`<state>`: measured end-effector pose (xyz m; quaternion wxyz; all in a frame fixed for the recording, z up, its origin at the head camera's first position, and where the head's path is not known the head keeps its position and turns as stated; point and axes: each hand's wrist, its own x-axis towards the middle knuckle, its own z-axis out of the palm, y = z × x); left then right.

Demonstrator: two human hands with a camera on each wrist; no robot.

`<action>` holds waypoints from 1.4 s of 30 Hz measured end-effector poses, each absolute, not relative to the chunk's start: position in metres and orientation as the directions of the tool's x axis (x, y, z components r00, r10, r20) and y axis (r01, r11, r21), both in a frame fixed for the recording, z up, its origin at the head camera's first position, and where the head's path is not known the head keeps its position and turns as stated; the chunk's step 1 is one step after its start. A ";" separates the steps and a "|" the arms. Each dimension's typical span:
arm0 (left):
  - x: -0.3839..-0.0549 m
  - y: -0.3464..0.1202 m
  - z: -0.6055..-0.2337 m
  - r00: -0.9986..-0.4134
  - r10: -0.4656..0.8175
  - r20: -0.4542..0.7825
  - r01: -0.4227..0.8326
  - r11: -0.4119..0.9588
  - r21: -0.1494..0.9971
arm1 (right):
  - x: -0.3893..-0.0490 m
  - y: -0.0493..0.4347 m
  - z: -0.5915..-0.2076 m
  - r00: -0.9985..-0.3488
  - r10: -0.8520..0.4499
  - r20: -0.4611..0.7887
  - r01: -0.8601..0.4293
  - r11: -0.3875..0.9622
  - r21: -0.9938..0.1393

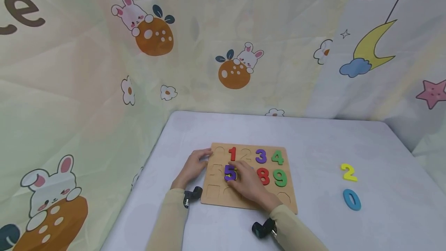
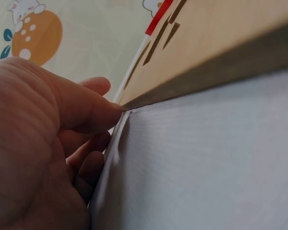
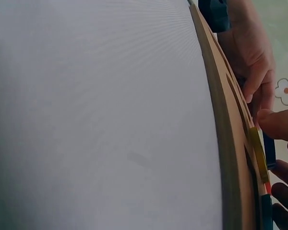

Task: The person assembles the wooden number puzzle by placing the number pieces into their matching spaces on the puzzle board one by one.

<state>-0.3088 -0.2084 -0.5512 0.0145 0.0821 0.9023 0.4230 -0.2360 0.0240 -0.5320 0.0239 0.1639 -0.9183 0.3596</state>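
Note:
A wooden number puzzle board [image 1: 249, 204] lies on the white table. My left hand [image 1: 191, 167] rests at its left side, with thumb and fingertips touching the edge near the far corner; the thumb [image 2: 93, 112] meets that edge in the left wrist view. Over the middle row, my right hand [image 1: 249, 181] pinches a purple number 5 [image 1: 229, 172] between thumb and fingers. Beneath the 5 shows a yellow piece [image 1: 236, 175], mostly covered. In the right wrist view the thumb [image 3: 278, 125] is at the dark side of the 5 [image 3: 269, 151], above the yellow piece [image 3: 258, 153].
On the board sit a red 1 [image 1: 232, 153], purple 3 [image 1: 261, 156], green 4 [image 1: 277, 157], red 8 [image 1: 263, 176] and green 9 [image 1: 280, 177]. A yellow 2 [image 1: 349, 172] and a blue 0 [image 1: 352, 199] lie on the table [image 1: 320, 146] to the right.

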 end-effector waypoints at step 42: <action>-0.309 -0.208 -0.550 -0.986 0.162 0.026 0.124 0.631 0.766 | -0.253 -0.023 -0.539 -0.945 -0.288 0.154 -0.322 0.746 -0.583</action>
